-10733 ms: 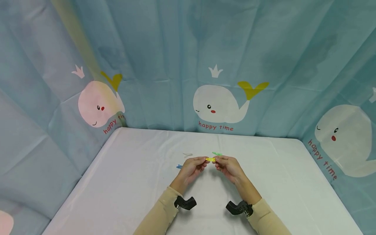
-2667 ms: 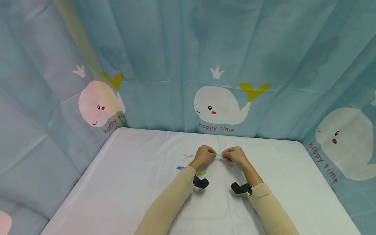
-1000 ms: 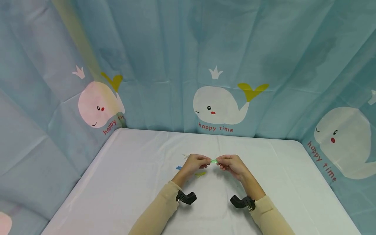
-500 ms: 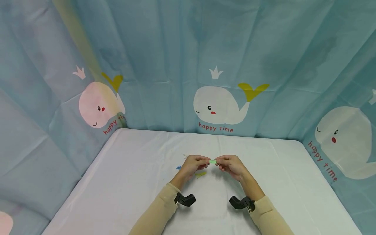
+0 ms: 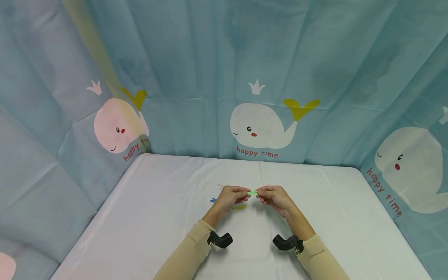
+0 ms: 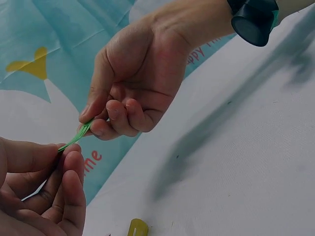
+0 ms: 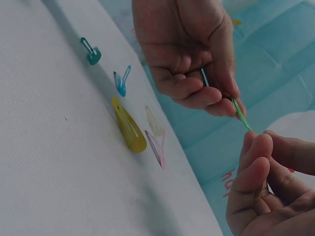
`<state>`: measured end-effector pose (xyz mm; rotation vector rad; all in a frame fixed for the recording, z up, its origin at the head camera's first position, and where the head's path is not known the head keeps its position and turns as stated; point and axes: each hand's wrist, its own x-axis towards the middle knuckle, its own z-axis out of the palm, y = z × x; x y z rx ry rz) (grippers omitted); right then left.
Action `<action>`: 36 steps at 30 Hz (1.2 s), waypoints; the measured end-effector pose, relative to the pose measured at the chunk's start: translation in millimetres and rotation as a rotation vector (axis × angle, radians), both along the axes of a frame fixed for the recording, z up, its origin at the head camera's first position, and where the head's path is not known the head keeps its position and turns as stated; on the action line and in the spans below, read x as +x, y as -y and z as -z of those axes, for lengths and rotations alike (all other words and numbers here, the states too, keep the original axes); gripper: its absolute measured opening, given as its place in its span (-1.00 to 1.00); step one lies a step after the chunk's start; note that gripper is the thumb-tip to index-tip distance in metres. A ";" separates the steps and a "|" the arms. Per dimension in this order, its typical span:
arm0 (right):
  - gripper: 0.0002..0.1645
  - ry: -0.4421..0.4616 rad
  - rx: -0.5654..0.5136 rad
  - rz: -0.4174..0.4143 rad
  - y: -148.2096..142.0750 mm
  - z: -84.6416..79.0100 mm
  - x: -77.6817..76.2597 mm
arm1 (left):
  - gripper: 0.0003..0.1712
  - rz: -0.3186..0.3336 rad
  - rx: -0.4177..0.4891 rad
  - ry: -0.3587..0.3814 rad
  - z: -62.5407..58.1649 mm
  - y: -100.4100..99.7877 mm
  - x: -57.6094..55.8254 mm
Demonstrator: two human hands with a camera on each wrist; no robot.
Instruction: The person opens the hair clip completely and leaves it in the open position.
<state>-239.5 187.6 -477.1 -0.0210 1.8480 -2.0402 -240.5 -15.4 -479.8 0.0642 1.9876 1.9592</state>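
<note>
Both hands pinch a slim green snap hair clip (image 5: 252,193) between them, held above the white table. My left hand (image 5: 229,195) has one end between thumb and fingers; my right hand (image 5: 275,197) grips the other. In the right wrist view the green clip's narrow middle shows edge-on between the fingertips, its ends covered. Beneath my left hand lies a yellow snap clip (image 7: 129,125). A blue clip (image 7: 122,83) with spread arms is close by, partly hidden by that hand in the head view.
Also on the table (image 5: 157,217) are a pink clip (image 7: 157,150), a beige clip (image 7: 155,120) and a dark green clip (image 7: 91,51). A blue curtain (image 5: 189,77) with whale prints hangs behind the table and along its sides.
Earlier both hands held the yellow clip; it now lies on the table. The green clip has been lifted from farther back and brought nearer. Over the last second the hands barely move.
</note>
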 end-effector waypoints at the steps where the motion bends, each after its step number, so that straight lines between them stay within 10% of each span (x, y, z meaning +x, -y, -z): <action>1: -0.80 0.002 -0.004 -0.001 0.1 0.3 0.0 | -0.74 0.003 0.005 0.002 -0.2 0.3 0.2; 36: -0.86 -0.006 -0.001 0.033 3.7 0.3 1.4 | -0.72 -0.032 0.096 0.017 -3.2 -1.9 4.0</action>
